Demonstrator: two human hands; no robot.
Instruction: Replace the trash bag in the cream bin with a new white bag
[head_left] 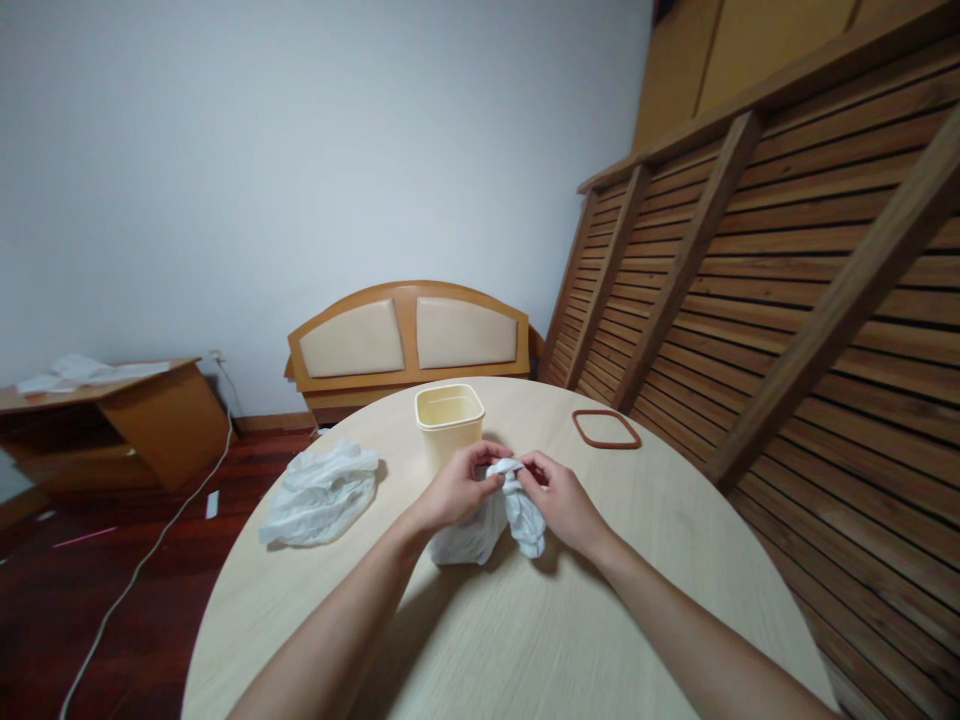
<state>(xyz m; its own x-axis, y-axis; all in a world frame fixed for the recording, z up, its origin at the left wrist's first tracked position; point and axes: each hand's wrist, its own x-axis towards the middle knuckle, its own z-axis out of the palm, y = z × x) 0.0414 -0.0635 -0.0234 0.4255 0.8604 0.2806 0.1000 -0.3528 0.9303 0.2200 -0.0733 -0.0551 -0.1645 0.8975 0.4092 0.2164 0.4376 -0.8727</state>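
One white plastic bag [466, 542], crumpled, on the table [637, 560], near side of the cream bin [448, 440]. My left hand [459, 488], my right hand [561, 498]: both pinching its gathered top. Advisable: steady left, gentle right, lest plastic tear.

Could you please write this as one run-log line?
Left hand: grips white bag | Right hand: grips same | Cream bin: upright beyond hands | Brown frame: flat, right | Second bag: table, left

A padded headboard [409, 335] suggests a home bedroom.
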